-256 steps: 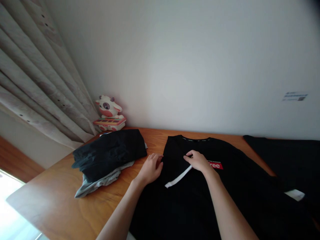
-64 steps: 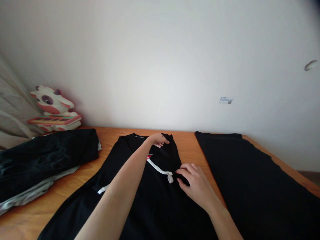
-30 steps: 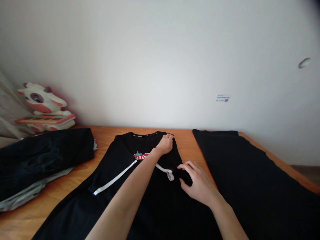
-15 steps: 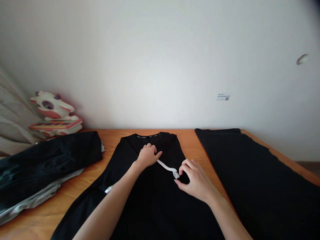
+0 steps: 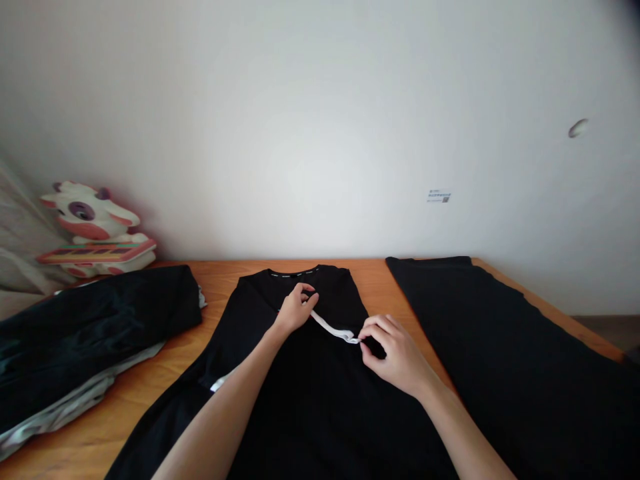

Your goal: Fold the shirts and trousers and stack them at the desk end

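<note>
A black shirt [image 5: 310, 407] with a neckline at the far end lies spread in front of me. Across its chest, a white-edged part [image 5: 330, 327] runs slantwise between my hands. My left hand [image 5: 296, 308] rests on the upper chest at the edging's far end, its thumb and forefinger closed on the cloth there. At the near end, my right hand [image 5: 393, 350] pinches the white edging between thumb and fingertips. Another bit of white edging [image 5: 219, 383] shows beside my left forearm. The fabric under my left palm is hidden.
A folded dark garment [image 5: 105, 320] with pale cloth under it lies to the left. Behind it stands a cow-shaped toy keyboard [image 5: 100, 233]. On the right, another black garment [image 5: 500, 360] lies flat on the wooden table [image 5: 373, 287]. A wall [image 5: 310, 133] rises behind the table.
My right thumb and fingers have closed on the end of the white edging, flattening its loop. My left thumb and forefinger have drawn together. The view has shifted slightly to the right.
</note>
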`<move>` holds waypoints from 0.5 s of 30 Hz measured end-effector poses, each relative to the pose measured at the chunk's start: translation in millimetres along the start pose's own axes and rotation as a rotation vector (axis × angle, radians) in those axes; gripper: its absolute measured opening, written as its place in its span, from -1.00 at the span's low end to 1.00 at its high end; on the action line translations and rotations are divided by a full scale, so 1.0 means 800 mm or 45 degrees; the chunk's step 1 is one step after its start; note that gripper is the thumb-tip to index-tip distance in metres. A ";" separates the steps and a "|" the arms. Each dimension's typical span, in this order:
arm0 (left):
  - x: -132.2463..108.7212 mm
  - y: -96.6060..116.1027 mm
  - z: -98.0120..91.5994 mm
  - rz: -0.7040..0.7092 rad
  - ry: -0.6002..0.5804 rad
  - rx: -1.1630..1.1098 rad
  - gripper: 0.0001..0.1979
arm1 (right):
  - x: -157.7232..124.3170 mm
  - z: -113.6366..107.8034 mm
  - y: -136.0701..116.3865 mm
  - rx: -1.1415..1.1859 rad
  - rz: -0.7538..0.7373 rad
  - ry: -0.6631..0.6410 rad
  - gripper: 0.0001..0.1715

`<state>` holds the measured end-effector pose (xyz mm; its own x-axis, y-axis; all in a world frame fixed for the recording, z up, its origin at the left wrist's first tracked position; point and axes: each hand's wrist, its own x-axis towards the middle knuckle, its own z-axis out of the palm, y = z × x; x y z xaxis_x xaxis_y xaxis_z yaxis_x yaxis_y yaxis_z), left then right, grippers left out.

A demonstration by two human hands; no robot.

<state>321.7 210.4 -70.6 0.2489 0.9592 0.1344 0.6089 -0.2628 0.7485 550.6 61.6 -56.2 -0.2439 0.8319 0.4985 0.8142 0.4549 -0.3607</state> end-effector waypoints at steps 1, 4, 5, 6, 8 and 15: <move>0.001 0.000 -0.002 -0.003 0.008 0.029 -0.81 | -0.001 -0.001 -0.002 0.055 -0.002 0.019 -0.80; 0.004 -0.002 -0.009 0.003 0.032 0.119 -0.90 | -0.004 -0.001 -0.006 0.183 -0.013 -0.021 -0.81; 0.004 -0.004 -0.011 0.008 0.035 0.156 -0.92 | -0.005 0.000 -0.006 0.202 -0.003 -0.057 -0.82; 0.004 -0.006 -0.012 0.015 0.035 0.194 -0.94 | -0.006 0.001 -0.006 0.211 0.021 -0.091 -0.83; 0.002 -0.008 -0.013 0.035 0.029 0.265 -0.95 | -0.007 0.004 -0.005 0.207 0.090 -0.141 -0.80; -0.013 0.019 -0.017 0.536 -0.087 0.430 -0.87 | -0.008 0.008 -0.001 0.153 0.161 -0.262 -0.67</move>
<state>318.2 198.1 -51.3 0.5653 0.7575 0.3265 0.6513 -0.6528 0.3868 548.1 57.8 -63.8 -0.2564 0.9259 0.2773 0.7796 0.3677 -0.5069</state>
